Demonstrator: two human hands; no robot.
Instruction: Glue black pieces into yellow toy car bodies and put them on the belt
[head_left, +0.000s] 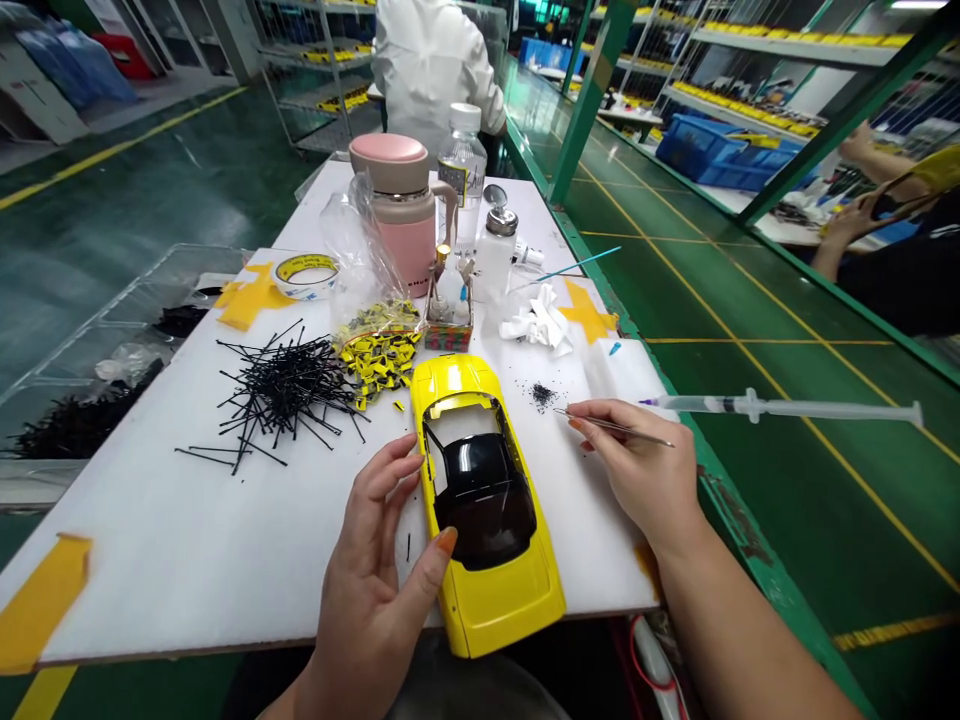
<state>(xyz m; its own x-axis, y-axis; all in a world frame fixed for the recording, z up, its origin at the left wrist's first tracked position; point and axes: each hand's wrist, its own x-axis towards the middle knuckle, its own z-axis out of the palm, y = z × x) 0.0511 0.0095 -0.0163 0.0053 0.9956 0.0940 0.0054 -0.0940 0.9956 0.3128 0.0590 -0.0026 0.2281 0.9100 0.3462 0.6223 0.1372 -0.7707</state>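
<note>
A yellow toy car body with a black roof lies lengthwise in front of me, its near end jutting past the table edge. My left hand is at its left side, fingers apart, with thumb and fingertips against the side without wrapping round it. Pinched in my right hand is a pair of metal tweezers, pointing left. Their tips are close to a small pile of tiny black bits on the white table. What the tips hold, if anything, is too small to tell.
To the left lie a heap of thin black rods and many yellow-black pieces. Farther back stand a pink flask, a pump bottle and crumpled tissue. A syringe sticks out over the right edge.
</note>
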